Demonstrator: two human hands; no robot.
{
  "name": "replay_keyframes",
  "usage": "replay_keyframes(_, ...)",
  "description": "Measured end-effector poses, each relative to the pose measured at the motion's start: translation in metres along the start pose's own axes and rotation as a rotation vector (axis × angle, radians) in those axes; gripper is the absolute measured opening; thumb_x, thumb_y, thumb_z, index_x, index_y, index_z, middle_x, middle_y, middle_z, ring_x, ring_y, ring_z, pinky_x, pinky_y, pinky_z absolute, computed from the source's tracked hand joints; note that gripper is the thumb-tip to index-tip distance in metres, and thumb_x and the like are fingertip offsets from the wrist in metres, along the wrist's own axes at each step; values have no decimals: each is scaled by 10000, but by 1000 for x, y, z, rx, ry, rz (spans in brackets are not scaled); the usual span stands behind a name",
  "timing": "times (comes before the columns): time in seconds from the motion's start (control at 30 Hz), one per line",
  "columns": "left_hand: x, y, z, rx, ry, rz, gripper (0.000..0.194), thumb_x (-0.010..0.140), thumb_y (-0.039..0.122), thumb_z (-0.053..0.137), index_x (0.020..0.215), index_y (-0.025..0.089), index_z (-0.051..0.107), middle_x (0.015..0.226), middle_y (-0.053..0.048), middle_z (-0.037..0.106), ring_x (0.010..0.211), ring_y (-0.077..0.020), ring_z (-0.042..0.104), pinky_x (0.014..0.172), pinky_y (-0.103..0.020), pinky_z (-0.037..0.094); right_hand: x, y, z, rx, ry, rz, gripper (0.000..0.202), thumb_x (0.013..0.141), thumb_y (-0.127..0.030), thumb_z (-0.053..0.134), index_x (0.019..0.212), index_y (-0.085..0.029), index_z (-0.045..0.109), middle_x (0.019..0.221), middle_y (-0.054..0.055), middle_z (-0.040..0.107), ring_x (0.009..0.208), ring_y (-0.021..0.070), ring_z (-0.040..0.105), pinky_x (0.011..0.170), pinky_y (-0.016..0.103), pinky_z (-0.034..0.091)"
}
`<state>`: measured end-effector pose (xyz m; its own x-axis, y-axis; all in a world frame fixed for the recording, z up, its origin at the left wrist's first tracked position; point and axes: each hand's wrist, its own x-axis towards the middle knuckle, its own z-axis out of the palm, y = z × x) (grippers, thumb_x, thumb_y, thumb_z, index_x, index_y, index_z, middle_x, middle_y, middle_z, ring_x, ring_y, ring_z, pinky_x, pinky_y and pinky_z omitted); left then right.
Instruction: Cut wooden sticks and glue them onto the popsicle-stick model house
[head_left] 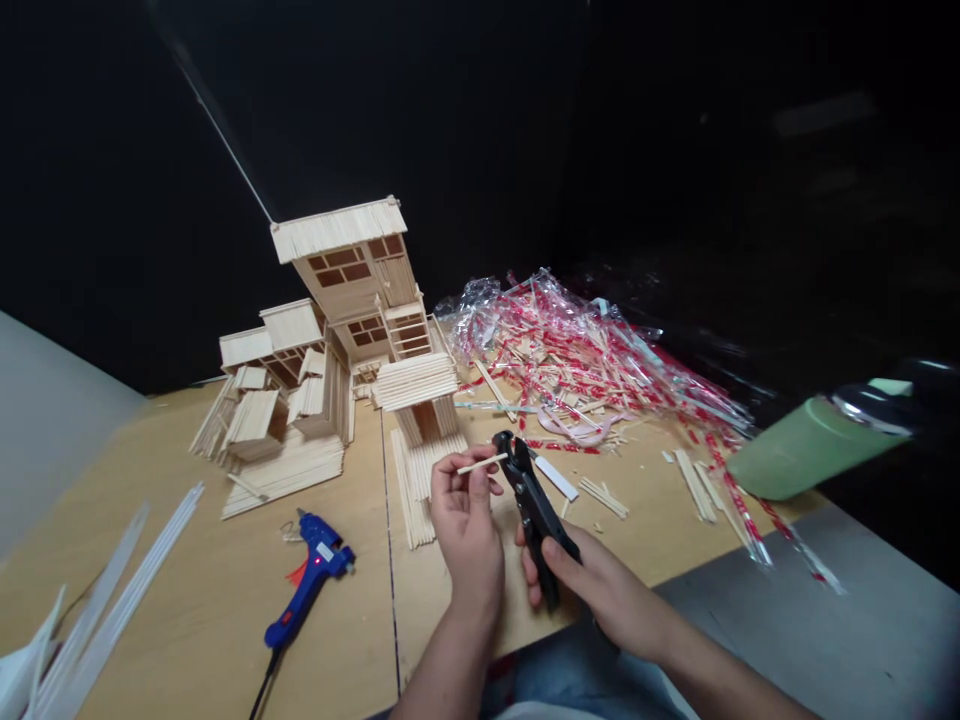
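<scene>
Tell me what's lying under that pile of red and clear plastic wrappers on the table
Under the wrapper pile, thin pale wooden sticks poke out at its edges, lying on the wooden table. More loose sticks lie nearby. Whatever sits beneath the pile's middle is covered.

At frame centre the left hand (466,525) pinches a stick (482,464) just left of the cutting pliers (534,510) in the right hand (600,590), with the stick house (337,350) behind at upper left, the wrapper pile (592,360) at upper right, and the glue gun (304,580) at lower left on the tabletop (187,600).
</scene>
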<state>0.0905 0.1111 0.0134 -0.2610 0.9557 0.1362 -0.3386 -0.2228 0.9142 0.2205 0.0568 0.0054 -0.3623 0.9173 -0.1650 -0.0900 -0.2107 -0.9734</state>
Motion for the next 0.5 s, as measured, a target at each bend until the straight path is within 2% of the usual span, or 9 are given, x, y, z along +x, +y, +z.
replay_keyframes(0.07,4,6,-4,6,-21,-36,140,896,299,645,940,198,559,951,-36,680,773,-110,596,703,-210,472,0,3,-5,8,26,7,461,969,-601,419,1076,-161,505,831,30,564,730,172,596,713,337,485)
replay_keyframes(0.17,10,14,-9,55,-123,-179,209,802,320,746,889,159,645,788,-26,678,714,-109,590,675,-202,462,-3,4,-17,7,33,24,453,976,-593,407,1080,-162,501,834,28,558,725,164,583,720,334,473)
replay_keyframes(0.3,11,19,-13,100,-177,-325,283,685,343,822,847,140,709,714,-17,669,628,-99,553,605,-203,439,-11,1,-31,-67,2,22,462,969,-600,414,1101,-168,513,849,37,571,745,170,580,753,340,473)
replay_keyframes(0.4,7,17,-12,162,-220,-361,263,658,335,827,778,131,712,680,-19,663,607,-102,541,588,-208,419,-17,-2,-34,-199,-2,4,487,956,-619,412,1100,-174,544,854,51,593,761,189,587,759,345,487)
replay_keyframes(0.5,3,14,-12,250,-289,-329,223,710,335,780,746,127,709,660,-29,662,609,-117,543,596,-224,412,-21,-6,-32,-347,11,-14,492,945,-626,420,1104,-190,583,869,65,626,784,216,604,759,355,510)
